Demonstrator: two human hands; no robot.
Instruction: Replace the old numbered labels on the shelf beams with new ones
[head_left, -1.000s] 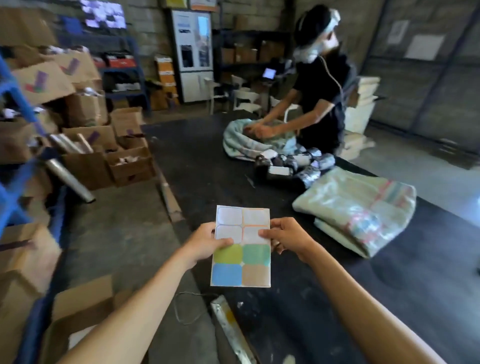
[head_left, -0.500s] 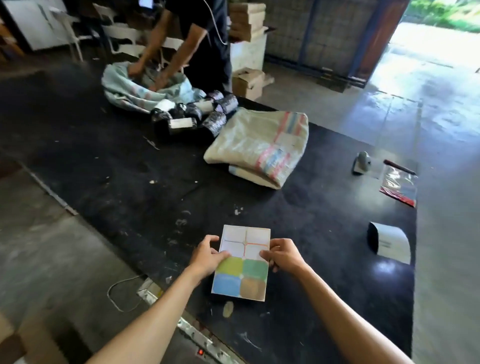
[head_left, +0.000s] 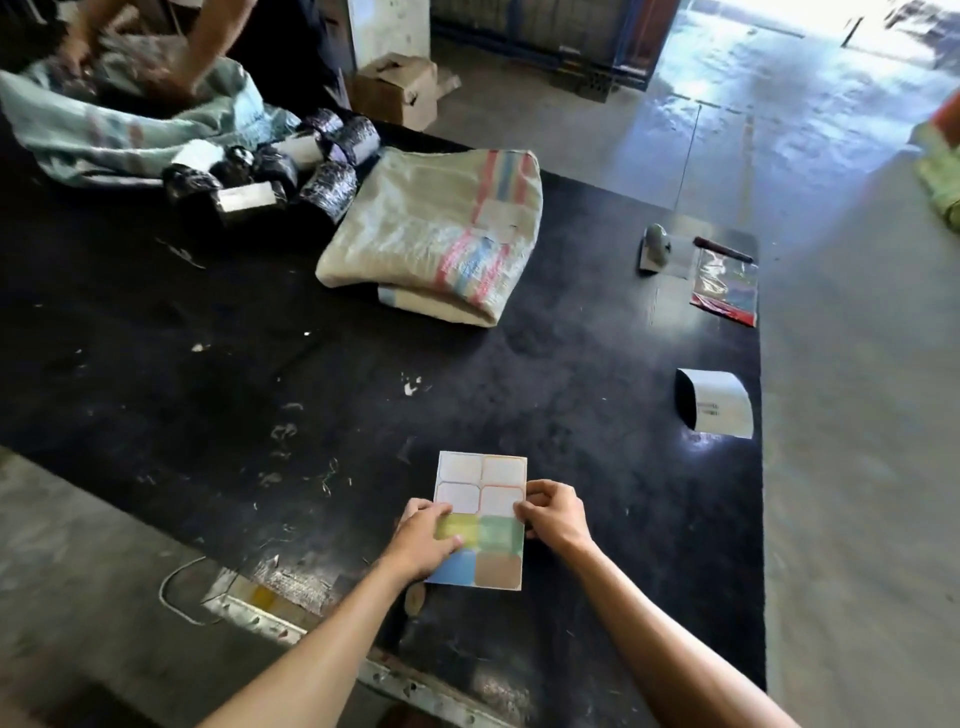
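Observation:
A sheet of blank labels (head_left: 480, 519), with white ones at the top and coloured ones below, lies on the black table (head_left: 363, 389) near its front edge. My left hand (head_left: 423, 543) rests flat on the sheet's left side, fingers over the yellow-green label. My right hand (head_left: 553, 514) pinches the sheet's right edge beside a white label. No shelf beam is in view.
A folded woven sack (head_left: 441, 234) lies mid-table. Several wrapped rolls (head_left: 270, 171) and an open sack (head_left: 119, 130) are at the far left, where another person's arms reach in. A curled white paper (head_left: 714, 402), a small grey tool (head_left: 655, 248) and a plastic packet (head_left: 724, 283) sit at the right.
My view swung right, from the shelves and boxes to the table. The label sheet came down from the air onto the table, with my left hand now flat on it.

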